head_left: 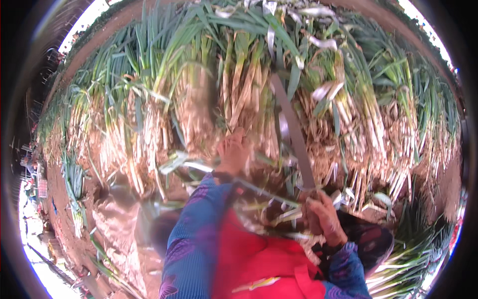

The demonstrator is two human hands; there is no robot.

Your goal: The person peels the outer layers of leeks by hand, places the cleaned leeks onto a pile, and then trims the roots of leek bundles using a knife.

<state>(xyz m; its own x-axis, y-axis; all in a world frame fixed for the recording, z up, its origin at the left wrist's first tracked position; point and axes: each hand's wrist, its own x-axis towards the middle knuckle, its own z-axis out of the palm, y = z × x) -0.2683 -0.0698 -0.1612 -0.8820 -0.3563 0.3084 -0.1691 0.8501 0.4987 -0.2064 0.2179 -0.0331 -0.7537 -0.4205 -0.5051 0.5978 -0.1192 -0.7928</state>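
Note:
My right hand [321,212] is closed around the handle end of a long, flat, grey-bladed knife [295,132]. Its blade points away from me and lies across the view in front of the stalks. Reaching forward, my left hand [234,151] is at the lower ends of a clump of long green onions [244,94]. Motion blurs its fingers, so whether they grip a stalk cannot be made out. The onions have pale, soil-stained stalks and long green leaves lying toward the far side.
Rows of green onions [117,124] spread to both sides. More lie at the lower right [411,259], and a small bundle [74,192] lies at the left. Loose leaf scraps and crumpled plastic sheeting [119,219] cover soil near me. A brown strip of ground [383,22] runs beyond the pile.

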